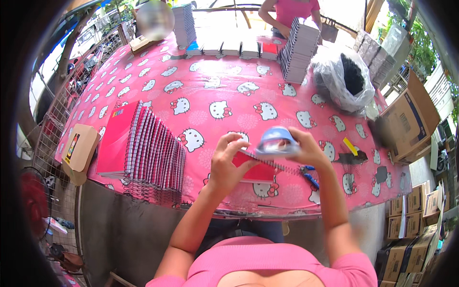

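Observation:
A red notebook [258, 173] lies near the table's front edge, partly covered by my hands. Along its far edge runs a dark spiral coil [287, 168], whose loose end sticks out to the right. My left hand [228, 162] grips the notebook's left end, thumb over the cover and fingers curled at the far side. Above the coil, my right hand [306, 150] grasps a blue-grey, dome-shaped handheld tool [277, 142], smeared by motion; its exact kind cannot be made out. Beside the coil's end lie blue-handled pliers [310, 177].
A row of red spiral notebooks [148, 148] stands at left, near a cardboard piece [80, 150]. Notebook stacks [300, 50] stand at the back, where a person [294, 16] works. A plastic bag [344, 81], an open carton [409, 119] and a yellow strip [350, 146] are right.

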The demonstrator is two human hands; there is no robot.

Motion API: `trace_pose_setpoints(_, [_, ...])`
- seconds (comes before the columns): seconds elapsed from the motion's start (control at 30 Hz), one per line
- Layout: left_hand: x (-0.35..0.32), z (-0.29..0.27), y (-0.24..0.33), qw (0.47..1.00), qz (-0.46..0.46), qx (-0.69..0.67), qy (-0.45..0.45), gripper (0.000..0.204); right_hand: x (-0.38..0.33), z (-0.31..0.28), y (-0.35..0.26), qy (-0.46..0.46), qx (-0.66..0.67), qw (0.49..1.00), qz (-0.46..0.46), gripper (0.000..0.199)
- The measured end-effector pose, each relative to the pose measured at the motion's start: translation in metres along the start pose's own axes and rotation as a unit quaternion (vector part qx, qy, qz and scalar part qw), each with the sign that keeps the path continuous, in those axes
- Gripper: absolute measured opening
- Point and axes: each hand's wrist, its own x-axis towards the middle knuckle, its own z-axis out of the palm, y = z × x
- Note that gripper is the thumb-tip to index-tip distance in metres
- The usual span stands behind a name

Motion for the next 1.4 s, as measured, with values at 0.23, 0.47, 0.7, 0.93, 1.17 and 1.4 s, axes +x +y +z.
trace_pose_setpoints(0.23, [-0.027, 0.005, -0.035, 0.923, -0.189, -0.329, 0.066, 0.035, 0.024, 0.013, -0.005, -0.001, 0.025, 0.997, 0.068, 0.045])
trace_pose_setpoints(0.47, [-0.036, -0.01, -0.048, 0.89, -0.219, -0.397, 0.041, 0.032, 0.027, 0.035, -0.005, 0.034, -0.097, 0.993, 0.062, 0.037])
trace_pose_setpoints(0.7, [-0.018, -0.005, -0.042, 0.86, -0.216, -0.463, -0.016, 0.02, -0.039, 0.006, 0.088, 0.112, -0.428, 0.884, 0.154, 0.051])
trace_pose_setpoints(0.93, [-0.018, -0.021, 0.024, 0.986, 0.143, -0.084, 0.03, 0.029, -0.146, 0.014, 0.015, 0.059, -0.366, 0.918, 0.142, 0.057])
trace_pose_setpoints(1.17, [-0.045, 0.005, 0.021, 0.991, -0.055, -0.119, 0.039, 0.023, -0.117, 0.039, -0.047, 0.121, -0.143, 0.977, 0.105, 0.045])
trace_pose_setpoints(1.4, [-0.039, 0.0, 0.024, 0.993, -0.006, -0.11, 0.03, 0.021, -0.087, 0.059, -0.1, 0.099, -0.123, 0.987, 0.02, 0.038])
